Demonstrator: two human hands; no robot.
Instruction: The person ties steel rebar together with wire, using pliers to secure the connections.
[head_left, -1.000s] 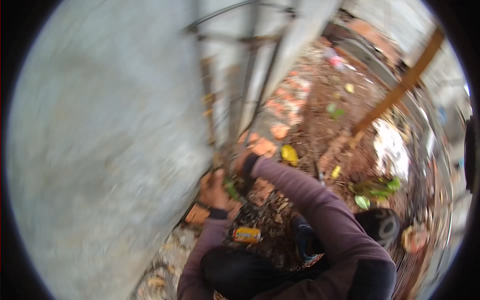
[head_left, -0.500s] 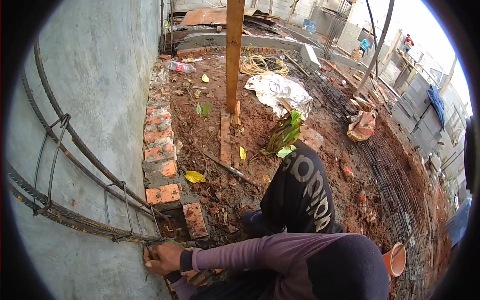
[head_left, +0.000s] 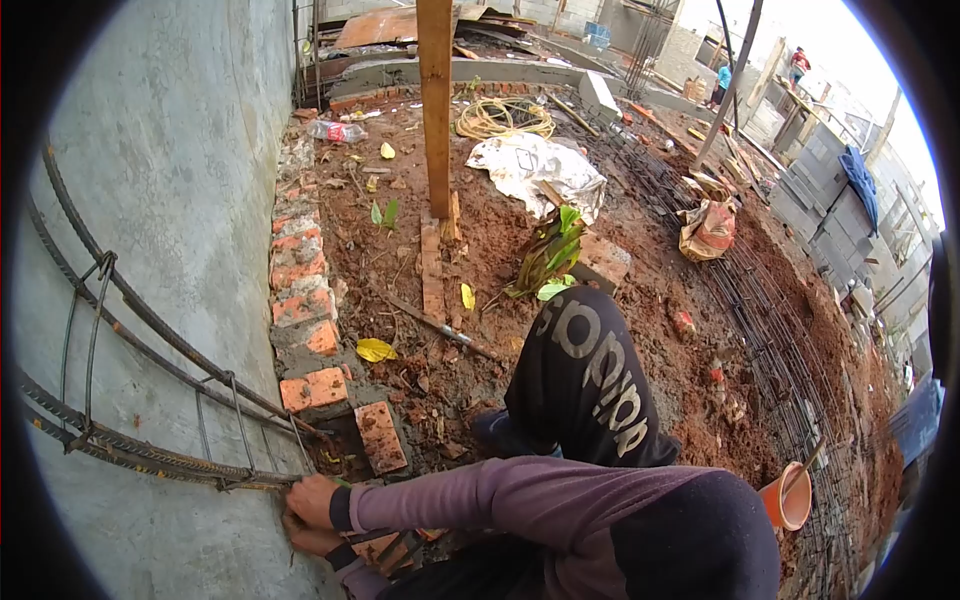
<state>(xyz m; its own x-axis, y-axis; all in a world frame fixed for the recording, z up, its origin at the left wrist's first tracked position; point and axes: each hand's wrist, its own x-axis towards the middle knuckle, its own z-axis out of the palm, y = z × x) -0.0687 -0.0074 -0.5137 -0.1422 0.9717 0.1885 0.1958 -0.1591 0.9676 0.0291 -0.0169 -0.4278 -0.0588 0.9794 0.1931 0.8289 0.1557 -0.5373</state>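
My right hand (head_left: pixel 314 499) and, just below it, my left hand (head_left: pixel 312 538) are close together at the foot of the grey wall (head_left: pixel 190 220). Fingers on both are curled inward, and what they grip is hidden. The near end of a bent rebar cage (head_left: pixel 160 453), long bars joined by thin stirrups, reaches my right hand. Whether the hand grips the bar cannot be made out. A loose brick (head_left: pixel 380 437) lies nearby in wet mortar, beside the brick row (head_left: pixel 305 307) along the wall. More brick pieces (head_left: pixel 385 550) show partly under my forearms.
A wooden post (head_left: pixel 435 110) stands ahead. My bent knee (head_left: pixel 590 370) is at centre. An orange bucket (head_left: pixel 787 496) sits right, near bundled rebar (head_left: pixel 770 320). A metal rod (head_left: pixel 435 322), white sack (head_left: pixel 540 170) and coiled hose (head_left: pixel 505 117) lie on the soil. Two people are far off.
The view has shifted slightly, so the surroundings sit further left. My right hand's fingers have tucked in closer to the rebar end, and more of my left hand shows below it.
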